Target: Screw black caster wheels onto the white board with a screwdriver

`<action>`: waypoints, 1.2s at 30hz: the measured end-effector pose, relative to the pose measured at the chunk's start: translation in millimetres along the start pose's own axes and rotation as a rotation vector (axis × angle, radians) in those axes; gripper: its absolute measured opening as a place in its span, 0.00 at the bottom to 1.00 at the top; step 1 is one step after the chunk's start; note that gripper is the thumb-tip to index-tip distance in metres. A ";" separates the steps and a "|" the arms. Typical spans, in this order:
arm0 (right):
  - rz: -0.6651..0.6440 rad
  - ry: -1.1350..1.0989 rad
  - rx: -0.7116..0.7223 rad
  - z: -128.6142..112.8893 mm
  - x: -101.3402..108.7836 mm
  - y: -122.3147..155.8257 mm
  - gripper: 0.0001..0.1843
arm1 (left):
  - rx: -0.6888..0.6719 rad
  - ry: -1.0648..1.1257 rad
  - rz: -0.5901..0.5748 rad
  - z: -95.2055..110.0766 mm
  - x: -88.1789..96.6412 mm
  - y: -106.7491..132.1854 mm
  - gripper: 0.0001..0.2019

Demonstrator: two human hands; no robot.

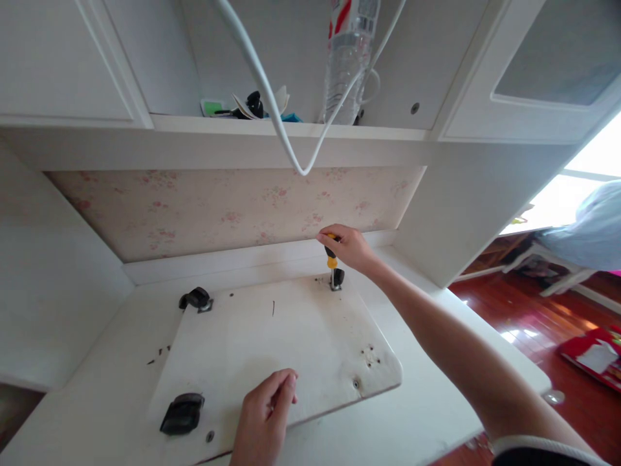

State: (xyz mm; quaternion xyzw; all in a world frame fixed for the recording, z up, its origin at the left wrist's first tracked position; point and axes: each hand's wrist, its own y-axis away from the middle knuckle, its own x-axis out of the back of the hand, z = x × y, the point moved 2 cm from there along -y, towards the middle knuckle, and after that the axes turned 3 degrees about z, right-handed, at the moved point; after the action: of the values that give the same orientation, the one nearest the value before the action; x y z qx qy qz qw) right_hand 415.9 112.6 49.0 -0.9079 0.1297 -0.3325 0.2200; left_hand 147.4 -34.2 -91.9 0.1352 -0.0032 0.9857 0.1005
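A white board (286,336) lies flat on the white desk (436,414). Black caster wheels sit at three of its corners: one at the far left (196,299), one at the near left (183,413), one at the far right (336,278). My right hand (350,248) is closed round a yellow-and-black screwdriver (331,257) held upright over the far-right caster. My left hand (266,414) rests on the board's near edge with fingers curled, nothing visible in it. Screw holes (369,355) show near the board's right corner.
Small dark screws (159,355) lie on the desk left of the board. A shelf above holds a plastic bottle (345,65) and small clutter (252,107). A white cable (301,162) hangs in a loop. Red wooden floor (533,323) lies to the right.
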 end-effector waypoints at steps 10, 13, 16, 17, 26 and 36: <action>-0.074 -0.007 -0.029 15.1 9.0 -3.8 0.20 | 0.004 0.027 -0.010 1.0 0.4 0.5 0.25; -0.070 0.082 -0.001 14.8 13.7 -3.4 0.20 | 0.001 0.025 -0.014 0.3 0.4 0.4 0.24; -0.064 0.180 0.047 9.3 16.2 -2.1 0.19 | -0.002 0.028 -0.014 0.1 0.1 0.5 0.24; -0.069 0.202 0.063 7.2 16.4 -1.5 0.19 | -0.001 0.026 -0.013 -0.1 0.1 0.6 0.25; -0.129 0.302 0.119 4.6 28.1 1.1 0.18 | -0.015 0.000 -0.021 -2.4 1.2 1.2 0.25; -0.179 0.337 0.114 -2.8 31.2 19.4 0.21 | -0.024 0.012 -0.025 -2.4 0.9 1.6 0.23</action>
State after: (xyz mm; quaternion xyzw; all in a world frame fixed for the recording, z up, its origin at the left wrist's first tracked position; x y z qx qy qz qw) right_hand 435.6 82.9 58.6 -0.8333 0.0644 -0.5049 0.2157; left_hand 145.6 -35.5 -93.9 0.1282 -0.0129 0.9850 0.1144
